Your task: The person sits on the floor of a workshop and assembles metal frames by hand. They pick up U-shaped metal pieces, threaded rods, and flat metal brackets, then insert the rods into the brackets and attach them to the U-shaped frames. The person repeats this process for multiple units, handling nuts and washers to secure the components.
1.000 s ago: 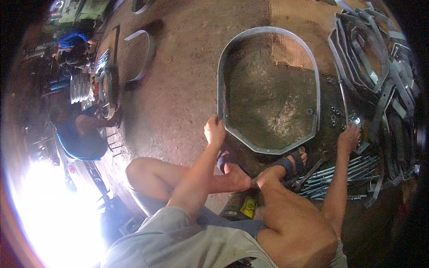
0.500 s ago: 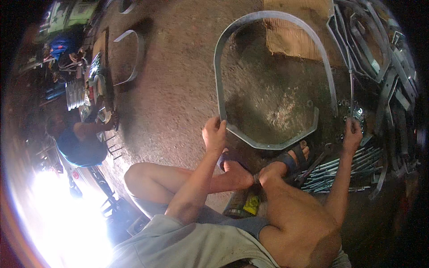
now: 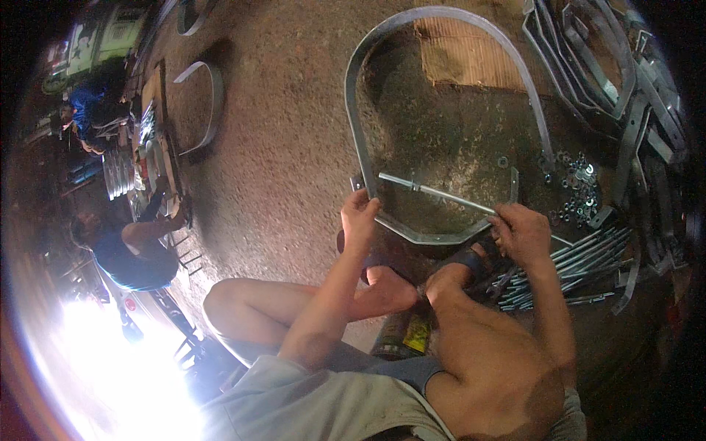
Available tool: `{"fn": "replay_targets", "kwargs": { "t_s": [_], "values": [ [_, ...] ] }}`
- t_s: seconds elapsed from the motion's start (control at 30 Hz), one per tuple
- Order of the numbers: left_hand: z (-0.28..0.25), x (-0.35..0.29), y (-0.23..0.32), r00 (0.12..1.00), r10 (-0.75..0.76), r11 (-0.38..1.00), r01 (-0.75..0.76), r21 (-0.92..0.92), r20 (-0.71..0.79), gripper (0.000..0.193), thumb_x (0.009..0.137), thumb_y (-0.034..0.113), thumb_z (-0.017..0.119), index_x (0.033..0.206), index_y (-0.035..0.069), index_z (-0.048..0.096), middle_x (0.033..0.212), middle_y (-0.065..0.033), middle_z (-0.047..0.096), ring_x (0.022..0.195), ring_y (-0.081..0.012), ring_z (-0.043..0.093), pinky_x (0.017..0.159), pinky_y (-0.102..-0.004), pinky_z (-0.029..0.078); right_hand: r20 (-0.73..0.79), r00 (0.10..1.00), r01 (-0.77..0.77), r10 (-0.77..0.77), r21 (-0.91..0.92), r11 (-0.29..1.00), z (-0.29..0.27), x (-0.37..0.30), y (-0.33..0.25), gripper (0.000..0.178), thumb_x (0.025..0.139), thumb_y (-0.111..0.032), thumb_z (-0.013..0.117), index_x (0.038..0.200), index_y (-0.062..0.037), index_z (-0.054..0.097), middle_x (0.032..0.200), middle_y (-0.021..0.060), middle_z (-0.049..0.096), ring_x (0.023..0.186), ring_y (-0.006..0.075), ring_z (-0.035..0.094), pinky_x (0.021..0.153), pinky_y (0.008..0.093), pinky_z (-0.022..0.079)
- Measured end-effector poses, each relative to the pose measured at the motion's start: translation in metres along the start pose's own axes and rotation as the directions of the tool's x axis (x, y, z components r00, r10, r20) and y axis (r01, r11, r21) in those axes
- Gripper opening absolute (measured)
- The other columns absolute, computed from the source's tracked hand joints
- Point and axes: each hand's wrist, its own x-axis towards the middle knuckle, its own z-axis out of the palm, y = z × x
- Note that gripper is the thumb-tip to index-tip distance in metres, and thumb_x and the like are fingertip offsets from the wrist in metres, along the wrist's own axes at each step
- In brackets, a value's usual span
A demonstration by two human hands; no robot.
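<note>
My left hand (image 3: pixel 360 223) pinches the join where a large curved metal band (image 3: pixel 352 101) meets an angled metal strap (image 3: pixel 434 239). The band arches away from me over the floor; its other end comes down at the right, apart from the strap's upturned end. Between thumb and fingers, my right hand (image 3: pixel 522 231) grips one end of a thin metal rod (image 3: pixel 450 198). A small collar or nut shows partway along it. The rod slants across the band's opening, its free tip near the join. What lies under my left fingertips is hidden.
Loose nuts and washers (image 3: pixel 583 174) lie at the right, beyond a heap of metal rods (image 3: pixel 566 268). Bent metal brackets (image 3: pixel 625 81) pile up at far right. Cardboard (image 3: pixel 467 59) lies behind the band. Another curved band (image 3: pixel 216 103) and a co-worker in blue (image 3: pixel 140 253) are at left.
My right hand has moved left from beside the nuts, bringing the rod from upright to slanting across the band's opening. My left hand stays at the join.
</note>
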Motion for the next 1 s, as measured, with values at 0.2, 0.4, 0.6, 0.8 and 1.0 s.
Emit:
{"fn": "replay_targets", "kwargs": {
  "t_s": [0.2, 0.4, 0.6, 0.8, 1.0],
  "values": [
    [-0.006, 0.009, -0.018, 0.999, -0.029, 0.996, 0.032, -0.086, 0.036, 0.033, 0.087, 0.002, 0.066, 0.119, -0.005, 0.062, 0.098, -0.0067, 0.069, 0.085, -0.0139, 0.064, 0.077, -0.0283, 0.051, 0.121, 0.992, 0.047, -0.033, -0.114, 0.992, 0.007, 0.014, -0.012, 0.022, 0.089, -0.034, 0.068, 0.093, -0.0125, 0.069, 0.084, 0.012, 0.066, 0.079, 0.0362, 0.067, 0.07, 0.0483, 0.053],
    [-0.008, 0.008, -0.017, 0.997, -0.056, 0.974, 0.066, -0.218, 0.051, 0.034, 0.087, -0.001, 0.065, 0.12, -0.005, 0.061, 0.103, -0.0086, 0.069, 0.089, -0.0153, 0.065, 0.079, -0.0289, 0.052, 0.167, 0.981, 0.122, -0.099, -0.133, 0.984, 0.011, 0.023, -0.011, 0.02, 0.088, -0.033, 0.068, 0.092, -0.0133, 0.069, 0.083, 0.0111, 0.066, 0.08, 0.0354, 0.068, 0.071, 0.0482, 0.054],
    [-0.01, 0.006, -0.017, 0.993, -0.079, 0.959, 0.1, -0.266, 0.088, 0.037, 0.087, -0.002, 0.064, 0.124, -0.006, 0.059, 0.106, -0.0109, 0.069, 0.092, -0.0176, 0.065, 0.082, -0.0313, 0.052, 0.126, 0.971, 0.221, -0.202, -0.16, 0.962, 0.012, 0.038, -0.01, 0.02, 0.087, -0.032, 0.069, 0.093, -0.0127, 0.069, 0.079, 0.0097, 0.064, 0.076, 0.0314, 0.067, 0.068, 0.0448, 0.052],
    [-0.002, -0.002, -0.005, 0.985, -0.15, 0.942, 0.168, -0.292, 0.084, 0.048, 0.087, -0.001, 0.064, 0.134, -0.004, 0.052, 0.099, -0.0106, 0.067, 0.087, -0.0177, 0.064, 0.079, -0.0318, 0.053, 0.107, 0.959, 0.279, -0.263, -0.169, 0.945, 0.027, 0.052, -0.013, 0.019, 0.087, -0.032, 0.068, 0.099, -0.0169, 0.069, 0.085, 0.007, 0.065, 0.083, 0.0293, 0.067, 0.07, 0.045, 0.054],
    [-0.004, -0.011, 0.005, 0.979, -0.193, 0.92, 0.205, -0.335, 0.07, 0.055, 0.088, 0.002, 0.065, 0.14, -0.001, 0.048, 0.099, -0.0117, 0.067, 0.085, -0.0187, 0.064, 0.077, -0.0319, 0.052, 0.07, 0.902, 0.431, -0.426, -0.205, 0.879, 0.058, 0.082, -0.016, 0.014, 0.082, -0.027, 0.067, 0.091, -0.0159, 0.07, 0.089, 0.0064, 0.066, 0.094, 0.0276, 0.065, 0.08, 0.0426, 0.053]
  ]
}}
